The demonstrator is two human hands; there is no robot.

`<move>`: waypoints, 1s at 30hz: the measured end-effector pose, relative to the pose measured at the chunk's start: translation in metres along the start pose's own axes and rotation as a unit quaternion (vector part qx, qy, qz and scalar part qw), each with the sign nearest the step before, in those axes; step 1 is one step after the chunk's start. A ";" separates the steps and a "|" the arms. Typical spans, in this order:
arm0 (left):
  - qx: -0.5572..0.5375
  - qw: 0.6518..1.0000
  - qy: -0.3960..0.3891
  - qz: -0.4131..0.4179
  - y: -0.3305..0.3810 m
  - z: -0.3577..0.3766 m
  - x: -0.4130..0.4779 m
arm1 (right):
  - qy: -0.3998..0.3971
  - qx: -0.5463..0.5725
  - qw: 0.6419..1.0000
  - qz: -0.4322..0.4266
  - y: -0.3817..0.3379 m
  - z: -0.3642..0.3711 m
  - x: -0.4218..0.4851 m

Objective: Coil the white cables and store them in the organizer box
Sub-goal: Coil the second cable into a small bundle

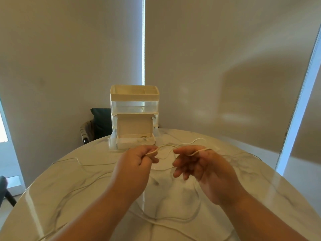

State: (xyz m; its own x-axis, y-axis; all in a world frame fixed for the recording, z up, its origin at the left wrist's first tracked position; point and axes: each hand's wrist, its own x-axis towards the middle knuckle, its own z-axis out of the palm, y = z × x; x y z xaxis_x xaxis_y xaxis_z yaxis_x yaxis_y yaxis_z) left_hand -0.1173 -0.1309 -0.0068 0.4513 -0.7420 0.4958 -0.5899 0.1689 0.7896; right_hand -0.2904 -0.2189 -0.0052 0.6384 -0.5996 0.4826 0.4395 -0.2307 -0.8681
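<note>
A thin white cable point(166, 146) runs between my two hands above the marble table point(260, 188). My left hand point(139, 159) grips one part of it in curled fingers. My right hand point(192, 162) pinches another part between thumb and forefinger, its other fingers loosely spread. The cable loops away behind the right hand toward the far right. More white cable point(86, 181) trails in loose curves over the table to the left and front. The cream organizer box point(134, 117) stands at the table's far edge, its bottom drawer point(135, 141) pulled open with something small inside.
A dark chair point(99, 124) with a cloth over it stands behind the table at the left. Roller blinds cover the windows behind. Another dark chair part point(4, 190) shows at the far left edge.
</note>
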 end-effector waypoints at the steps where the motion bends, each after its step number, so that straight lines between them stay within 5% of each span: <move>1: -0.022 1.000 0.013 -0.001 -0.002 -0.002 0.001 | -0.008 0.034 0.999 0.039 0.000 -0.001 0.001; 5: -0.041 0.999 -0.013 -0.005 -0.005 -0.012 0.003 | 0.040 0.159 0.977 0.139 0.002 -0.007 0.005; 10: 0.016 0.999 -0.043 -0.008 -0.017 -0.012 0.009 | 0.151 0.080 0.984 0.052 0.007 -0.004 0.010; 15: 0.100 0.992 -0.071 0.000 -0.029 -0.006 0.012 | -0.010 0.176 0.976 0.126 0.001 -0.002 0.006; 19: 0.099 0.993 -0.059 0.018 -0.027 -0.002 0.011 | -0.119 0.131 0.968 0.178 0.009 -0.007 0.002; 22: 0.000 0.999 0.025 0.021 -0.019 0.002 0.008 | -0.166 0.072 0.958 0.224 0.008 -0.007 -0.001; 25: -0.116 0.989 0.096 0.006 -0.013 0.004 0.006 | -0.086 -0.015 0.963 0.256 0.010 0.001 -0.002; 30: -0.091 0.988 0.109 0.061 -0.006 0.003 0.002 | 0.009 -0.190 0.946 0.261 0.016 0.006 -0.001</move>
State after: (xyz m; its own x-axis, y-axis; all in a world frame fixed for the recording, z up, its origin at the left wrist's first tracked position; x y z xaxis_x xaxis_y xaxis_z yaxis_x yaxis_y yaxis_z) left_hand -0.1146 -0.1355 -0.0118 0.5296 -0.5545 0.6419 -0.5283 0.3764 0.7611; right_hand -0.2804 -0.2175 -0.0191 0.6931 -0.7205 -0.0230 -0.1942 -0.1559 -0.9685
